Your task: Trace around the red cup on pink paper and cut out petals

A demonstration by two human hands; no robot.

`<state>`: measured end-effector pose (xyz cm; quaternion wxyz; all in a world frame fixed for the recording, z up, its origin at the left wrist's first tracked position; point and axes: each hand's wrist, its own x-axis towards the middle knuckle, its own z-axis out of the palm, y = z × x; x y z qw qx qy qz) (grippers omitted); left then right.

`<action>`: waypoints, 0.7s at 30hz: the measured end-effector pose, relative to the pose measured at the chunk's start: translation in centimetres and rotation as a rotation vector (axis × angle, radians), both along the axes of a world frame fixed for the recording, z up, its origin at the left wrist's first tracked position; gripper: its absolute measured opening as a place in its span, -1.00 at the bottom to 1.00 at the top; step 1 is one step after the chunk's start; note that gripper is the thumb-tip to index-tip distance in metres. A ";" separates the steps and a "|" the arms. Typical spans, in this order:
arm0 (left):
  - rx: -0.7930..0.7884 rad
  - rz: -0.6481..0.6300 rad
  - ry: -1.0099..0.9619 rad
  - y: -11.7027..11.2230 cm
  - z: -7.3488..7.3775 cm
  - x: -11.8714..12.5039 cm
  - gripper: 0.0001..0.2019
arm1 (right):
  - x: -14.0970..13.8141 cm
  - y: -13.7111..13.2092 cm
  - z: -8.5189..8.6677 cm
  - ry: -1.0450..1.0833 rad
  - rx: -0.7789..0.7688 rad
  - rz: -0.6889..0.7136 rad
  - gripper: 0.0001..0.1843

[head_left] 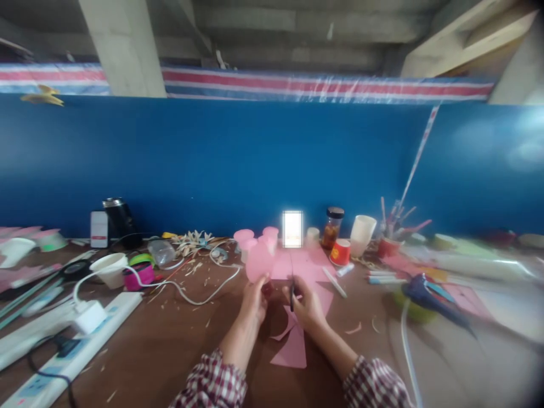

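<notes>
My L hand (257,294) pinches disc (259,262) by btm edge, over desk (178,334); R hand (308,305) curled rnd scissors (292,293) nearby, blade gap unclear. Best I turn disc, w/ short snips.

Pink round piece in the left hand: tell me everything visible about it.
The pink round piece is plain, flat and roughly circular, and looks like paper. Its broad face is turned toward the camera. The left hand holds it by its lower right edge. Pink cup-like things stand behind it; its top edge blends into them.
</notes>
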<state>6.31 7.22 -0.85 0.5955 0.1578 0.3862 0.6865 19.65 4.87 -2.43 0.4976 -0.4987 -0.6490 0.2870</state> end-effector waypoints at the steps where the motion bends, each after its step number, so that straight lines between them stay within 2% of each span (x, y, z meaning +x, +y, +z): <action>1: -0.004 0.004 -0.008 0.0 0.0 0.1 -0.82 | 0.0 0.0 -0.1 0.003 0.009 0.012 -0.62; 7: -0.041 0.008 -0.057 -0.5 -0.6 0.8 -0.85 | -0.2 -0.4 -0.6 0.042 -0.008 0.158 -0.68; 13: -0.019 -0.021 -0.070 -0.7 -0.7 1.3 -0.79 | -0.2 -0.2 -1.2 0.126 -0.054 0.179 -0.68; 18: -0.054 -0.048 -0.058 -1.1 -0.4 1.4 -0.81 | -0.2 -0.7 -0.5 0.019 -0.012 0.217 -0.72; 21: -0.014 -0.043 -0.064 -1.0 -0.6 1.4 -0.80 | 0.3 -0.9 0.2 0.017 -0.005 0.176 -0.70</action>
